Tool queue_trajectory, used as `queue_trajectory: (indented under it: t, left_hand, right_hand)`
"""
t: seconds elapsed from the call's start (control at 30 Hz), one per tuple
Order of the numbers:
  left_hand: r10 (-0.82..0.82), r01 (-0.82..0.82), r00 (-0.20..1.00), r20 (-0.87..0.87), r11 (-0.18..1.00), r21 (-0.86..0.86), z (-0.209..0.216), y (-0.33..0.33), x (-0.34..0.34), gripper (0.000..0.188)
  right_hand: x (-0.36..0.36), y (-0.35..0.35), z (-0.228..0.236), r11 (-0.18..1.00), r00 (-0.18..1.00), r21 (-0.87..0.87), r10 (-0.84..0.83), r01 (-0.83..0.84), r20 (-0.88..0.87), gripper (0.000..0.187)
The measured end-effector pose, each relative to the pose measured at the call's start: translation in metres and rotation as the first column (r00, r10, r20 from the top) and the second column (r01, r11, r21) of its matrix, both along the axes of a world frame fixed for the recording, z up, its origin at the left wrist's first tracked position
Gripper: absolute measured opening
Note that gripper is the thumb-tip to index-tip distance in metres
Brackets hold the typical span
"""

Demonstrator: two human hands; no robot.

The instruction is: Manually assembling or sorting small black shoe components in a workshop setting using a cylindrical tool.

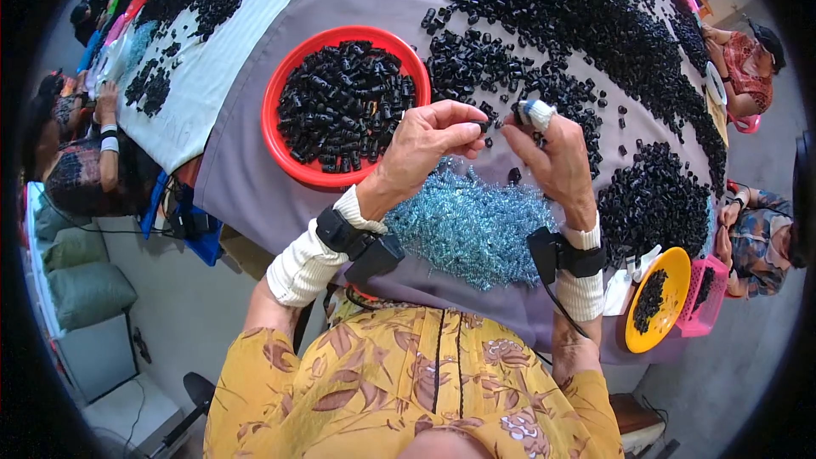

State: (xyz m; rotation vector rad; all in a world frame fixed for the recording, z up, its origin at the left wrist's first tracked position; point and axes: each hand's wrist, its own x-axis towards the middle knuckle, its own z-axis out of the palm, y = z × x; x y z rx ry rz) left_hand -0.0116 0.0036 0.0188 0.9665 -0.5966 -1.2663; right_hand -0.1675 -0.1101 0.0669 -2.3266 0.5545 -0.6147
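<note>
My left hand [433, 134] pinches a small black plastic part [482, 126] between thumb and fingertips. Just to its right, my right hand [552, 149] is apart from it, with fingers curled in toward the thumb; whatever lies between those fingertips is too small to make out. A white wrap [537, 114] covers one of its fingers. Below both hands lies a heap of small, shiny, bluish coiled springs [472, 225]. At my left hand's wrist side stands a red round basin [272, 132] filled with black cylindrical pieces [340, 102].
Loose black parts [552, 8] spread over the purple-grey tablecloth [246, 144], with another pile [650, 204] at right. A yellow plate [676, 289] and a pink basket [705, 297] hold black parts near the right edge. Other people [752, 225] sit around the tables.
</note>
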Motion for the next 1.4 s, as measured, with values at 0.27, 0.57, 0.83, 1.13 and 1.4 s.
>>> queue_trajectory:
  t: [0.27, 0.57, 0.83, 1.13, 1.4]
  left_hand:
    - [0.057, -0.055, 0.998, 0.029, 0.997, -0.059, 0.009, 0.0, -0.003, 0.016]
    - [0.115, -0.084, 0.815, 0.568, 0.993, -0.08, 0.018, 0.005, 0.001, 0.02]
    - [0.189, -0.068, 0.578, 0.794, 0.981, -0.184, 0.025, 0.004, -0.009, 0.019]
    - [0.272, -0.014, 0.431, 0.86, 0.955, -0.296, 0.029, 0.013, -0.015, 0.018]
    - [0.342, 0.044, 0.386, 0.857, 0.921, -0.387, 0.031, 0.021, -0.016, 0.018]
  right_hand:
    - [-0.001, 0.001, -0.001, 0.997, 0.999, -0.074, 0.019, -0.016, 0.038, 0.017]
    - [0.001, 0.01, 0.011, 0.999, 0.999, -0.03, 0.022, -0.022, 0.024, 0.015]
    - [-0.004, 0.017, 0.015, 0.997, 0.999, -0.073, 0.034, -0.034, -0.009, 0.015]
    - [-0.01, 0.023, 0.025, 0.99, 0.988, -0.085, 0.101, -0.112, -0.116, 0.023]
    - [-0.011, 0.032, 0.039, 0.996, 0.975, -0.03, 0.071, -0.08, -0.212, 0.023]
